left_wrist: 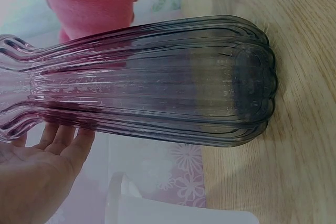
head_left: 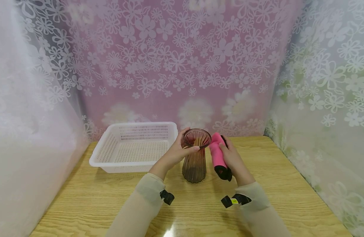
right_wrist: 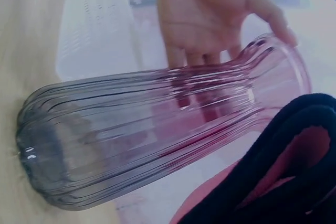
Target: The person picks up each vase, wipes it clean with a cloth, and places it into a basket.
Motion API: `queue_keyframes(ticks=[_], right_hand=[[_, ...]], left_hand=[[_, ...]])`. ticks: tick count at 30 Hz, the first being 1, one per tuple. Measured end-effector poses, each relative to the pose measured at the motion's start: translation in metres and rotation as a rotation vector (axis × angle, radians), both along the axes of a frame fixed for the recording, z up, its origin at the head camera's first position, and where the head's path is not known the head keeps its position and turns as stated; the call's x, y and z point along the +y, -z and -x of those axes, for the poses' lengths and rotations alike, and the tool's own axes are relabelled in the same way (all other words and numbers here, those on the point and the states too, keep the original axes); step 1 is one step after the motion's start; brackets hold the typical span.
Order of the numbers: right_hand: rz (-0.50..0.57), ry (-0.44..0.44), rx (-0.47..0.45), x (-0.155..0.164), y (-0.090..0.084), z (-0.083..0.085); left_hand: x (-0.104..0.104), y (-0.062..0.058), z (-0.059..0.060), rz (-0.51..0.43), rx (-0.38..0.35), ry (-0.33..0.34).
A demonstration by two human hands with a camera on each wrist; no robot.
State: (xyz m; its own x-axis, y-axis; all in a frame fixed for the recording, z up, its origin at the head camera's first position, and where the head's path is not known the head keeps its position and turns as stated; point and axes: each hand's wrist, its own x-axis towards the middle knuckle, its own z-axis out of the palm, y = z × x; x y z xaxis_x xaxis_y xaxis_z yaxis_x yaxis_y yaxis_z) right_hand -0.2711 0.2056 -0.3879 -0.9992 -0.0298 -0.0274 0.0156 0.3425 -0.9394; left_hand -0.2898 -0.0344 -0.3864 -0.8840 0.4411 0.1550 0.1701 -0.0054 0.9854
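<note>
A ribbed glass vase point(head_left: 194, 166), pinkish at the flared top and grey toward the base, stands on the wooden table. My left hand point(head_left: 179, 149) grips it near the neck, thumb across the front of the rim and fingers behind. In the left wrist view those fingers point(left_wrist: 65, 140) lie along the glass. To the right of the vase, my right hand point(head_left: 233, 158) holds a folded pink cloth point(head_left: 218, 154) with black edging, close beside the rim. The right wrist view shows the cloth's black edge point(right_wrist: 283, 150) in front of the vase's upper part point(right_wrist: 210, 98).
A white perforated plastic basket point(head_left: 133, 167) sits on the table point(head_left: 111, 204) to the left of the vase. Flower-patterned curtains point(head_left: 182, 65) hang behind the table and on both sides. Each wrist carries a black strapped camera point(head_left: 167, 197).
</note>
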Motion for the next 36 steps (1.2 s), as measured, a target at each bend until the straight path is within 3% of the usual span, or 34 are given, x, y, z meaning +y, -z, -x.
queue_keyframes(ticks=[9,17,25,36], right_hand=[[0.048,-0.014,0.065,-0.002,-0.022,-0.012],[0.115,-0.006,0.138,-0.005,-0.029,-0.017],[0.132,0.097,0.249,-0.012,-0.025,-0.02],[0.285,0.206,0.514,-0.038,-0.002,-0.015]], left_hand=[[0.0,0.0,-0.001,0.011,-0.003,-0.013],[0.001,0.0,0.0,0.021,-0.006,-0.014],[0.001,-0.002,-0.001,0.023,0.0,-0.025],[0.001,-0.002,-0.003,0.019,0.004,-0.032]])
